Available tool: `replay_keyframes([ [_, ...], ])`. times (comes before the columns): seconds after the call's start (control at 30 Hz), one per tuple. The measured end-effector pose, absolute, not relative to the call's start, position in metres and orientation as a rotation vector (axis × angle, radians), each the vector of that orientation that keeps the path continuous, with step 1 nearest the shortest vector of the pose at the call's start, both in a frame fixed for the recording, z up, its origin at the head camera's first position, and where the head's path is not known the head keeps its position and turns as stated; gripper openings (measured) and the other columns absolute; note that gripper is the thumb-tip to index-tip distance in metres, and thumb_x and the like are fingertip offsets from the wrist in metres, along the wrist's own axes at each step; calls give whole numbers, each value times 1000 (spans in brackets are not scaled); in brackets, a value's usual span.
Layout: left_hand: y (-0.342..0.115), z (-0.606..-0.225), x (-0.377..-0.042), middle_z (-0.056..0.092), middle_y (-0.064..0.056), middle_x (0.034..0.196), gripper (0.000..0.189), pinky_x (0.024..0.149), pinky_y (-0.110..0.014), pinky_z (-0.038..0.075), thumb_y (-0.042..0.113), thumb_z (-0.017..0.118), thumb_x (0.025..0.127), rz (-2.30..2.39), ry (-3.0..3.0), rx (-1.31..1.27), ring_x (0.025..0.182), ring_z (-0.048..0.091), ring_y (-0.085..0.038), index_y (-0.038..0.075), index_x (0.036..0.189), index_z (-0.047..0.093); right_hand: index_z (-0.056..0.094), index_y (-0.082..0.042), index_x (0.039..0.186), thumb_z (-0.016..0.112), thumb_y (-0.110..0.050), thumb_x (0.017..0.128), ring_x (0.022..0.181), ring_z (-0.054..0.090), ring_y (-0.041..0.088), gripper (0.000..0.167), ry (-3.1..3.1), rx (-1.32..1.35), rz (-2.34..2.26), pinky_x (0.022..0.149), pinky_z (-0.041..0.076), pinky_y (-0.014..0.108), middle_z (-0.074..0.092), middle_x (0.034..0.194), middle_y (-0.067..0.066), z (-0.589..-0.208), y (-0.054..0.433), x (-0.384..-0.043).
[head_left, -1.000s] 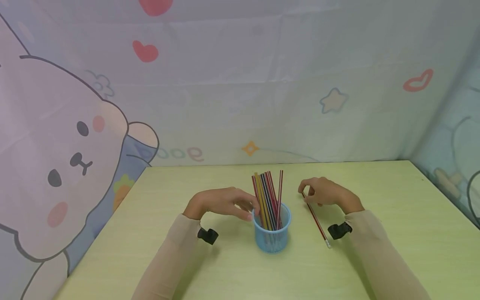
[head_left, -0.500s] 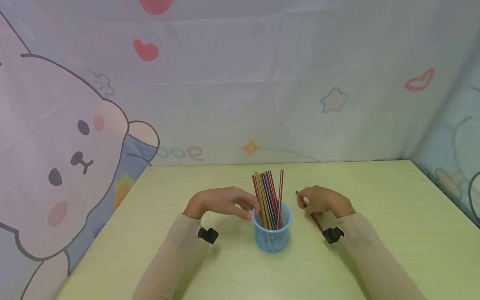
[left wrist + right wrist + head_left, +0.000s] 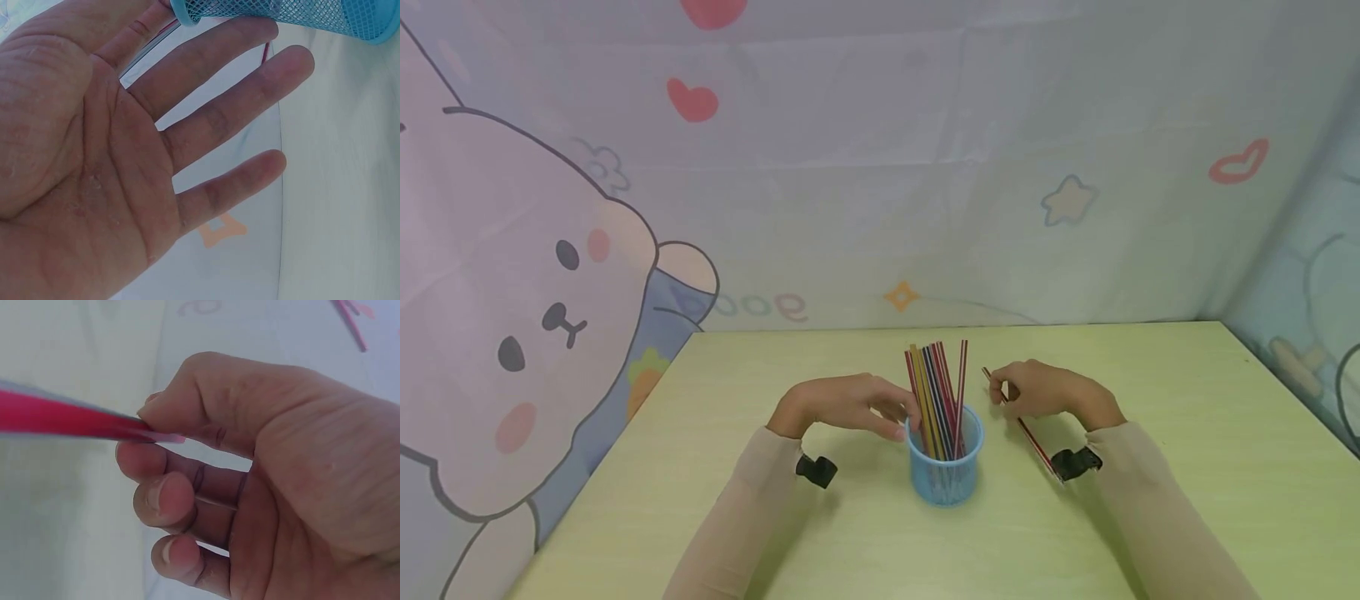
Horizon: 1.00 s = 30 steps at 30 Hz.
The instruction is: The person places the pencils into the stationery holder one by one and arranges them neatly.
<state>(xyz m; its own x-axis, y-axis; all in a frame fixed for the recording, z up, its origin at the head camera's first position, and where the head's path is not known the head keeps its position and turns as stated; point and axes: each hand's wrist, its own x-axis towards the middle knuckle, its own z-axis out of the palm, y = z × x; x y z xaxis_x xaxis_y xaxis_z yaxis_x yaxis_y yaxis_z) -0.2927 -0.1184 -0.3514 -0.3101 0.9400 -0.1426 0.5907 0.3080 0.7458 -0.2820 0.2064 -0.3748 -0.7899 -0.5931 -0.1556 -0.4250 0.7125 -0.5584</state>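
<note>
A light-blue mesh pencil cup [image 3: 943,483] stands upright on the table, holding several red, yellow and dark striped pencils [image 3: 931,400]. My left hand [image 3: 850,404] pinches its left rim between thumb and index finger. Seen from the left wrist, the other fingers [image 3: 219,122] of that hand spread out straight beside the mesh wall. Right of the cup, my right hand [image 3: 1037,389] pinches a red striped pencil [image 3: 1036,444] between thumb and index finger. The pencil slants toward me, its pale end near the black wrist strap. In the right wrist view the remaining fingers are loosely curled below it.
The pale yellow-green table [image 3: 850,542] reaches back to a printed cloth backdrop [image 3: 880,167]. A second cloth [image 3: 1315,275] hangs along the right side, with a dark cable [image 3: 1342,392] at its edge.
My right hand has shifted its grip from the far tip to further down the pencil, and the pencil has moved slightly left and away. The left hand and cup stay put.
</note>
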Motion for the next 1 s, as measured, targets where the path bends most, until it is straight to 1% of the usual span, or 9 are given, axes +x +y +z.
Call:
replay_keyframes([
  [0.1, -118, -351, -293, 66, -4, 118, 20, 101, -32, 50, 21, 64, 99, 787, 2003, 1350, 116, 62, -9, 8, 114, 64, 60, -7, 98, 56, 0, 89, 57, 38, 9, 11, 2601, -826, -755, 56, 34, 27, 46, 67, -4, -365, 205, -279],
  [0.13, -118, -352, -293, 66, -3, 118, 19, 102, -32, 50, 21, 64, 99, 787, 2004, 1346, 116, 62, -9, 9, 114, 64, 60, -8, 100, 55, 1, 88, 58, 40, 10, 16, 2609, -839, -761, 57, 35, 27, 49, 69, -4, -362, 204, -277],
  [0.2, -118, -352, -293, 66, -2, 118, 18, 102, -32, 49, 20, 64, 99, 788, 2005, 1338, 117, 62, -8, 10, 114, 65, 61, -9, 104, 54, 0, 89, 61, 46, 11, 19, 2629, -871, -767, 59, 38, 29, 56, 74, -1, -355, 202, -275],
  [0.3, -118, -352, -293, 66, -4, 118, 20, 103, -31, 49, 20, 64, 99, 789, 2003, 1334, 118, 62, -10, 8, 115, 64, 62, -11, 110, 52, -1, 91, 65, 52, 13, 23, 2678, -918, -781, 62, 43, 30, 62, 80, 0, -348, 198, -272],
  [0.43, -118, -352, -293, 65, -11, 120, 24, 104, -31, 48, 19, 64, 100, 789, 2000, 1334, 119, 61, -13, 2, 117, 63, 63, -12, 113, 54, -2, 91, 65, 54, 13, 26, 2739, -1003, -837, 63, 47, 30, 62, 84, -2, -341, 192, -269],
  [0.57, -118, -352, -294, 65, -13, 122, 26, 103, -30, 48, 20, 64, 100, 788, 2005, 1325, 120, 61, -14, 1, 117, 63, 63, -12, 116, 54, -2, 90, 66, 55, 14, 29, 2747, -1076, -921, 61, 49, 29, 63, 87, -2, -335, 185, -265],
  [0.73, -119, -351, -294, 65, -15, 122, 25, 104, -31, 48, 18, 64, 100, 797, 1993, 1329, 121, 61, -17, 0, 117, 63, 62, -17, 118, 53, -1, 91, 62, 54, 13, 33, 2755, -1070, -1030, 59, 48, 29, 63, 90, 1, -328, 181, -259],
  [0.87, -119, -351, -293, 64, -16, 122, 26, 103, -31, 48, 18, 63, 100, 801, 1989, 1330, 121, 62, -19, 0, 117, 62, 62, -21, 118, 53, 0, 92, 56, 49, 10, 35, 2777, -1085, -1116, 55, 45, 27, 62, 92, 2, -324, 178, -256],
  [1.0, -119, -351, -293, 64, -15, 122, 26, 103, -32, 49, 18, 63, 100, 802, 1986, 1332, 121, 62, -20, -1, 118, 62, 62, -19, 116, 53, 1, 93, 53, 46, 10, 32, 2814, -1151, -1244, 53, 43, 26, 60, 90, 0, -321, 174, -252],
])
